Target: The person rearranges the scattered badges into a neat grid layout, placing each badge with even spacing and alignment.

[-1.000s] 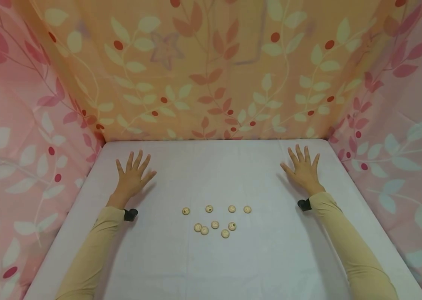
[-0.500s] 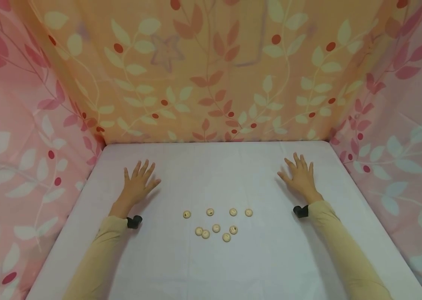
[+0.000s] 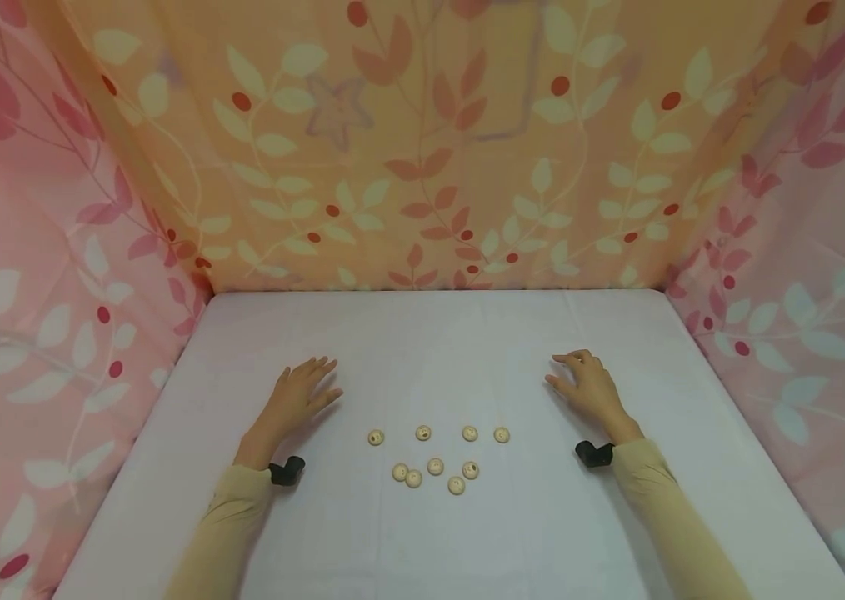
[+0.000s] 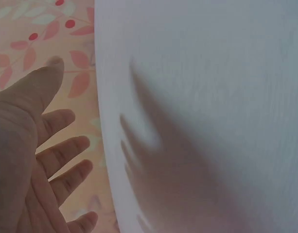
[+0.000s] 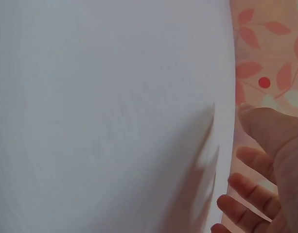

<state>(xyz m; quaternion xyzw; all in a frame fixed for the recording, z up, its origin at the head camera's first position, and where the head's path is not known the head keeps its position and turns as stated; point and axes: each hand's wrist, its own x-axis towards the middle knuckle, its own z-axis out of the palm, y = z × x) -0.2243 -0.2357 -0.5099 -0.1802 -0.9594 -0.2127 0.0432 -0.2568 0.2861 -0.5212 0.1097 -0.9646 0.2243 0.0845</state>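
Note:
Several small round beige pieces lie on the white table in the head view: a row of pieces at the back, one at its left end and one at its right end, and a looser group in front, with a piece nearest the front edge. The left hand hovers left of them, empty, fingers spread and slightly bent. Off to their right is the right hand, also empty, its fingers loosely bent. Both wrist views show the left hand and right hand above the cloth, holding nothing.
A white cloth covers the table. Behind it hangs an orange leaf-patterned curtain, with pink patterned curtains at the left and right. Black wrist devices sit at both cuffs.
Both hands have moved inward and nearer the front edge, and their fingers have gone from widely spread to more bent. The round pieces keep their arrangement; the view has shifted slightly.

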